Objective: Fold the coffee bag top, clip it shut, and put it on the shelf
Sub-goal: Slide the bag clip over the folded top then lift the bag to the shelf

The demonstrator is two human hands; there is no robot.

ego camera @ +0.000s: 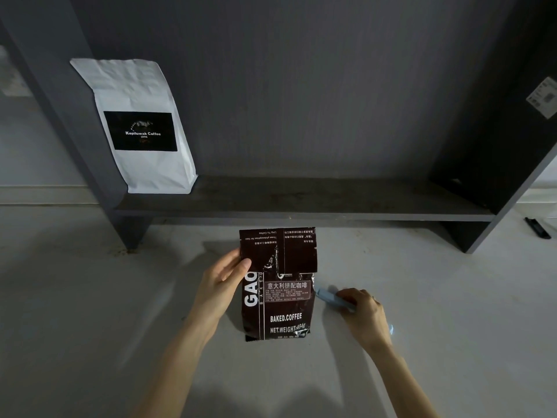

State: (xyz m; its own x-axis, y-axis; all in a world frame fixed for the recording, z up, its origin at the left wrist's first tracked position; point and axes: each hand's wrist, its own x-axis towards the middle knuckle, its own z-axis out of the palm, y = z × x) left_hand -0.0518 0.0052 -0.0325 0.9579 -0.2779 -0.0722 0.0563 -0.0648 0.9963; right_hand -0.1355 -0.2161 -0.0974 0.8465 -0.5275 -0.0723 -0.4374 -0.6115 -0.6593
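Observation:
A dark brown coffee bag lies flat on the pale floor in front of the shelf, its top folded down over the front so the back print shows upside down. My left hand grips the bag's left edge at the fold, thumb on top. My right hand sits just right of the bag, fingers closed over a light blue clip that lies on the floor and points at the bag's right edge. The dark grey shelf stands low just beyond the bag.
A white coffee bag with a black label leans at the shelf's left end. The shelf's side panels rise at left and right. A small black object lies on the floor at far right.

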